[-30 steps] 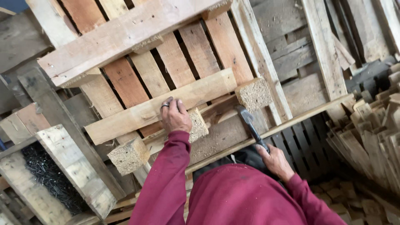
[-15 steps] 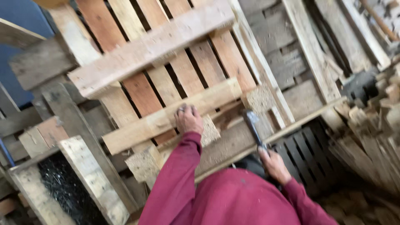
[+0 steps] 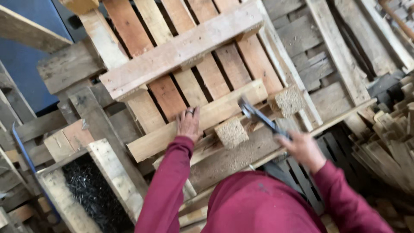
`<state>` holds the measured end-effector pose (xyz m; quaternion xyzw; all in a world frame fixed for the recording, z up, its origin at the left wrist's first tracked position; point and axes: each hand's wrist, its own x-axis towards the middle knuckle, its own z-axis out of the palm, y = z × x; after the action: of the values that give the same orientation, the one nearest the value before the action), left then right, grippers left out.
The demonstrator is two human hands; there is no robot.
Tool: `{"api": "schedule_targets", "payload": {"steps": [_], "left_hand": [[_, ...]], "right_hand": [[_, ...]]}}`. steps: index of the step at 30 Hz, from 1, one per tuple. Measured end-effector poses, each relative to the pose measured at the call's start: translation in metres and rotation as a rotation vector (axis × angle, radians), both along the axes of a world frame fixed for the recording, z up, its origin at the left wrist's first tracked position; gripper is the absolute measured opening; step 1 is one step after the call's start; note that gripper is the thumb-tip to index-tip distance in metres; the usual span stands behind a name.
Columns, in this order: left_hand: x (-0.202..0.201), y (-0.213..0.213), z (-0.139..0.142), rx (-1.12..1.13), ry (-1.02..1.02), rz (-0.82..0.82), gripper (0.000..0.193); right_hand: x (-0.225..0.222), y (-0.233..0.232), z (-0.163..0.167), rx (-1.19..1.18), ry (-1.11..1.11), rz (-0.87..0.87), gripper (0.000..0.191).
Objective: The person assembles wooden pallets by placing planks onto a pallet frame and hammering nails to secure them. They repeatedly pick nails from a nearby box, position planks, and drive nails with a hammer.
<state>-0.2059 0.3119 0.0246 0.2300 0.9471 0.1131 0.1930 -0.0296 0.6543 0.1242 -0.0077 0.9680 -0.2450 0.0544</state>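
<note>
- The left hand (image 3: 188, 124), wearing a ring and a maroon sleeve, lies flat with fingers spread and released on a pale wooden cross board (image 3: 202, 118) of the pallet; it grasps nothing.
- The right hand (image 3: 302, 149), also in a maroon sleeve, is clenched around the handle of a dark metal hammer (image 3: 258, 116), whose head is blurred and sits just above the same cross board, to the right of the left hand.
- Between the two hands lies one square pressed-chip block (image 3: 231, 133), just below the board; a second such block (image 3: 287, 101) sits beyond the hammer head, up and to the right of the right hand.
- Above the left hand runs the wooden pallet (image 3: 172, 86) with about six reddish-brown slats and two pale cross boards counted, the upper one (image 3: 181, 49) well apart from both hands.
- Down and to the left of the left hand stands one open wooden box (image 3: 110, 172) holding a dark heap of nails (image 3: 88, 194).
- To the right of the right hand is a pile of thin wooden sticks (image 3: 388, 155).
- Far up-left of the left hand, a blue panel (image 3: 21, 56) shows behind loose grey planks.
</note>
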Motion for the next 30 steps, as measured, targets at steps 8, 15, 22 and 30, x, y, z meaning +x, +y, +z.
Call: {"api": "schedule_targets", "payload": {"steps": [8, 15, 22, 30], "left_hand": [[-0.044, -0.074, 0.060, 0.107, -0.512, 0.054, 0.111], [-0.016, -0.119, 0.079, 0.790, -1.386, 0.184, 0.091], [0.004, -0.075, 0.090, 0.675, -1.138, 0.361, 0.089], [0.092, 0.076, 0.071, 0.367, 0.048, -0.017, 0.108]], "right_hand": [[-0.187, 0.027, 0.090, 0.302, 0.608, 0.064, 0.025], [-0.184, -0.016, 0.046, -0.155, 0.240, 0.217, 0.048], [-0.152, 0.029, 0.017, -0.394, -0.001, -0.006, 0.037], [-0.043, 0.122, -0.069, -0.722, 0.202, -0.453, 0.027]]}}
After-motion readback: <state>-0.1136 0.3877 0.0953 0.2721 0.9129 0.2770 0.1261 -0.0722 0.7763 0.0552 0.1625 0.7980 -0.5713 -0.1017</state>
